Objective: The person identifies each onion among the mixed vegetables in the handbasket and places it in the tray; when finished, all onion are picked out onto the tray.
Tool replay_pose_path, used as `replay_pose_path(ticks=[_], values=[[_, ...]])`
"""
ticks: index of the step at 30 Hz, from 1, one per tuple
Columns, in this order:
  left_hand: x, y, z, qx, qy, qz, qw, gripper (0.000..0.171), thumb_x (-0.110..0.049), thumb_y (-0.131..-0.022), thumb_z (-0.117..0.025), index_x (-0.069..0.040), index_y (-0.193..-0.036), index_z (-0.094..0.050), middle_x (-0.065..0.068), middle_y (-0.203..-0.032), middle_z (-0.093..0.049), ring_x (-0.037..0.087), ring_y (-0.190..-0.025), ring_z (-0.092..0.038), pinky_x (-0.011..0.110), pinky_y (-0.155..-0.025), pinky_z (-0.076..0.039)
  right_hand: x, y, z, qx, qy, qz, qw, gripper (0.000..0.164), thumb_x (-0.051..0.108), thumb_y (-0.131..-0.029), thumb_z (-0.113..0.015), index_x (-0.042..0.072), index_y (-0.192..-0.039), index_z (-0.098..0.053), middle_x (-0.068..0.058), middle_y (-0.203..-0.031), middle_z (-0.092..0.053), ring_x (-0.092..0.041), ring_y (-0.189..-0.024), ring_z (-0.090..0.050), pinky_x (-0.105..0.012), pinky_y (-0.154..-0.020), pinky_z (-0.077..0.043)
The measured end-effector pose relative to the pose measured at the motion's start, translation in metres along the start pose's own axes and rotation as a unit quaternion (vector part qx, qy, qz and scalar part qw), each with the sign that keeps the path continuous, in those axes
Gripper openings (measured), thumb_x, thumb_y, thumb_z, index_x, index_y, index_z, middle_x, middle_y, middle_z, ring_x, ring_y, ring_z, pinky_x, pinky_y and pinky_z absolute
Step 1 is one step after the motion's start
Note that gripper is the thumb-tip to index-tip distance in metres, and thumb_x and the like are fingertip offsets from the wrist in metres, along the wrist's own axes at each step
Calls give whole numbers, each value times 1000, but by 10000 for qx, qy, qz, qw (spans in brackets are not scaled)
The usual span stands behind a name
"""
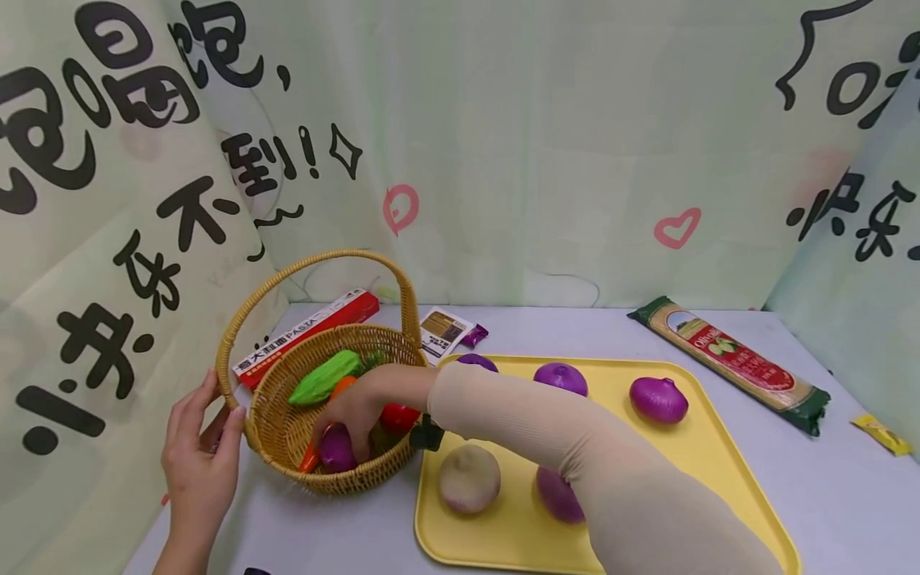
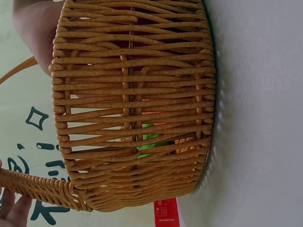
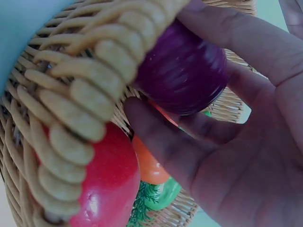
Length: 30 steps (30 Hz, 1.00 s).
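My left hand point(image 1: 201, 455) grips the foot of the handle of a wicker basket point(image 1: 388, 471) on the left of the table. Reaching inside the basket, my right hand point(image 1: 362, 407) holds a purple onion point(image 3: 187, 66) between thumb and fingers, close to the near rim. Around it in the basket lie a green ridged vegetable point(image 1: 327, 377), an orange piece point(image 3: 150, 163), a slim orange-red piece point(image 1: 309, 458) and a round red vegetable point(image 3: 111, 170). The left wrist view shows mostly the basket's woven side point(image 2: 132, 94). My right forearm covers part of the tray.
A yellow tray point(image 1: 503, 551) holds a pale turnip-like vegetable point(image 1: 469, 479) and several purple onions point(image 1: 658, 400). Behind the basket lie a red pasta box point(image 1: 309, 335), a small packet point(image 1: 444, 331) and a purple wrapper point(image 1: 474, 336). Right of the tray are a pasta bag point(image 1: 729, 359) and yellow sachet point(image 1: 882, 434).
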State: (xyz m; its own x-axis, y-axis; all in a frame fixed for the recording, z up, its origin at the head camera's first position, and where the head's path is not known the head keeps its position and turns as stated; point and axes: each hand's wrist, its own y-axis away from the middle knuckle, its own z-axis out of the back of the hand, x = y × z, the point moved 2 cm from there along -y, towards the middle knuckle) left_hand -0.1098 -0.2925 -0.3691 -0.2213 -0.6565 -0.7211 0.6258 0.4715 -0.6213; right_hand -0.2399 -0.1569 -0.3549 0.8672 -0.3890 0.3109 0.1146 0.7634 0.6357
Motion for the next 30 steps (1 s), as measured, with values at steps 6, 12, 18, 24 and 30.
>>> replay_pose_path(ticks=[6, 12, 18, 24, 30], values=[[0, 1, 0, -4, 6, 29, 10000, 65, 14, -81, -62, -17, -137, -50, -33, -116, -39, -11, -112, -45, -2, -87, -41, 1, 0, 0, -1, 57, 259, 9996, 63, 19, -79, -76, 28, -135, -48, 9, -124, -50, -2, -107, -47, -10, -84, -46], [-1, 0, 0, -12, -52, 105, 9999, 65, 13, -82, -62, -19, -137, -49, -34, -115, -39, -12, -112, -45, -2, -87, -40, -1, 3, 1, -61, 5, 240, 9997, 61, 19, -81, -74, 31, -135, -48, 10, -124, -50, -2, -106, -47, -10, -84, -47], [-2, -1, 0, -20, -70, 91, 9999, 65, 13, -82, -61, -19, -137, -49, -34, -115, -38, -12, -112, -45, -2, -87, -40, -5, 7, 7, -304, -428, 328, 9981, 53, 11, -84, -69, 30, -131, -53, 7, -119, -51, -6, -98, -51, -15, -75, -51], [-2, 0, 0, -14, -50, 88, 9999, 65, 13, -81, -62, -18, -137, -49, -34, -115, -39, -12, -111, -45, -2, -87, -40, -5, 3, 4, -75, -151, 236, 9996, 65, 15, -83, -71, 36, -139, -43, 11, -132, -44, -2, -111, -43, -12, -88, -44], [-2, 0, -1, -9, -62, 84, 9999, 65, 13, -82, -62, -19, -137, -49, -34, -115, -39, -12, -112, -45, -2, -87, -40, 0, 0, -1, 81, 67, 300, 9995, 72, 13, -83, -71, 37, -142, -37, 11, -138, -39, -3, -118, -38, -13, -92, -42]])
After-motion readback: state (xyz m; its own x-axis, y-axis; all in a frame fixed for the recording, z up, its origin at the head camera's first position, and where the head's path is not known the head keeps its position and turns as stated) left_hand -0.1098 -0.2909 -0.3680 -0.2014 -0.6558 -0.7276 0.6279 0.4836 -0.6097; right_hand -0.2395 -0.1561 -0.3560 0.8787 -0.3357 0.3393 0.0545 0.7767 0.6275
